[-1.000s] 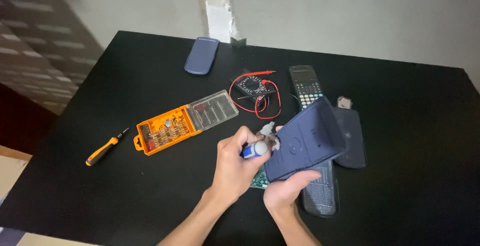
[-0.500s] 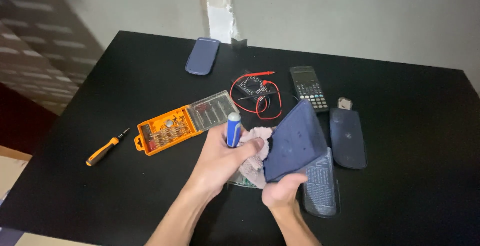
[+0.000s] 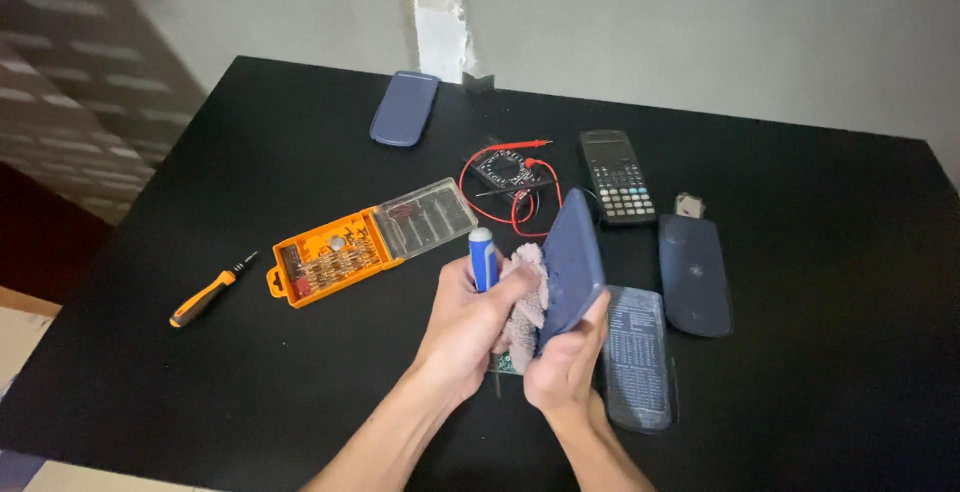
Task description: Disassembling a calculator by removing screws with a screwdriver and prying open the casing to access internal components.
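Table point(image 3: 250, 382), black and matte, carries everything, and the wall point(image 3: 700, 22) stands behind its far edge. In front of me I hold the shell point(image 3: 572, 270), a dark blue calculator back, tilted up on its long edge above the table's middle. My right hand point(image 3: 566, 364) grips it from below, thumb on the near face, fingers wrapped behind. It looks like thin moulded plastic: light, stiff, a little slick, likely to flex or crack if squeezed at the middle, so I judge the lower edge the safest hold. Its surface is plain, smooth and rounded at the corners.

My left hand point(image 3: 470, 317) is clenched around a screwdriver point(image 3: 483, 262) with a blue and white handle, and it presses a pale rag point(image 3: 527, 297) against the shell. A green board point(image 3: 512, 360) peeks out beneath my hands.

To the right lie a printed panel point(image 3: 638, 357) and a blue cover point(image 3: 694, 274); beyond them a black calculator point(image 3: 617, 177). A meter point(image 3: 505, 172) with red leads sits behind the shell. To the left is an orange bit case point(image 3: 370, 242), open, then an orange driver point(image 3: 208, 292). Another blue case point(image 3: 404, 109) lies near the far edge.
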